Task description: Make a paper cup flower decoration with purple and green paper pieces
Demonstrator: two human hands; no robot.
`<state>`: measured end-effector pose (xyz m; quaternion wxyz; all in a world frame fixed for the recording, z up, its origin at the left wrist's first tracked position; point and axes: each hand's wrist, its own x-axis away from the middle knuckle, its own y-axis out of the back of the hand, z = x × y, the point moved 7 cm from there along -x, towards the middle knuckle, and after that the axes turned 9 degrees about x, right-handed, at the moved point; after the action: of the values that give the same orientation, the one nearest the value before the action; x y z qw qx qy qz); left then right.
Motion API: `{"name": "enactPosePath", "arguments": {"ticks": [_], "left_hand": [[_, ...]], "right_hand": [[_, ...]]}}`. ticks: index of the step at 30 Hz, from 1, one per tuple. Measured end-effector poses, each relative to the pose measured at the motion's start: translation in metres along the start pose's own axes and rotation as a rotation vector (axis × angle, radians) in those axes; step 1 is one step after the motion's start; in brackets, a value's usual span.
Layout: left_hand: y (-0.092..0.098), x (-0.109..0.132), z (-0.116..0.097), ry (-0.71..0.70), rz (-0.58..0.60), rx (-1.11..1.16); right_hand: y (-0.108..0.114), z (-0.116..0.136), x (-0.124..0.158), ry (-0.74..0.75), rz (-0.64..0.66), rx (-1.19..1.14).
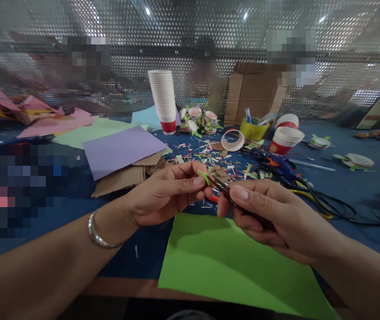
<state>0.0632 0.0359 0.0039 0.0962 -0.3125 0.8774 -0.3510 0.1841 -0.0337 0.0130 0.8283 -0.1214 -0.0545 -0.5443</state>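
Note:
Between the thumb and fingertips of my left hand [173, 189] is a small green paper piece [204, 178]. My right hand [270, 213] is wrapped around dark scissors [225, 189], whose handles are mostly covered by my fingers. Their narrow tip points left and meets the right side of the green piece; I cannot tell whether the blades are apart. Both hands are raised over the table, in front of my body. Below them lies a large bright green sheet [236, 262], partly shaded by my right hand.
Paper scraps [193, 155] litter the blue table beyond my hands. A blue glue gun [276, 164] and cables lie right, near red-and-white cups [285, 140] and a yellow pen holder [255, 131]. A tall cup stack [163, 98] stands behind. Purple paper [123, 149] covers cardboard [123, 180] at left.

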Motion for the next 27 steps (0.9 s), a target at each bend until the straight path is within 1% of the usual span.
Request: {"name": "enactPosePath", "arguments": {"ticks": [4,21,24,27], "left_hand": [[-0.0002,-0.0004,-0.0002,-0.005,0.015,-0.012],[0.0010,-0.0007,0.0007,-0.012,0.011,-0.042],[0.0007,-0.0001,-0.0014,-0.045,0.003,-0.094],[-0.0007,0.0013,-0.0089,-0.138,-0.014,-0.195]], "right_hand": [[0.0001,-0.0002,-0.0006,0.003,0.000,0.008],[-0.0004,-0.0004,-0.0011,0.001,0.002,0.010],[0.0001,-0.0008,0.0000,-0.007,-0.001,0.014],[0.0014,-0.0011,0.0008,-0.022,-0.018,0.017]]}}
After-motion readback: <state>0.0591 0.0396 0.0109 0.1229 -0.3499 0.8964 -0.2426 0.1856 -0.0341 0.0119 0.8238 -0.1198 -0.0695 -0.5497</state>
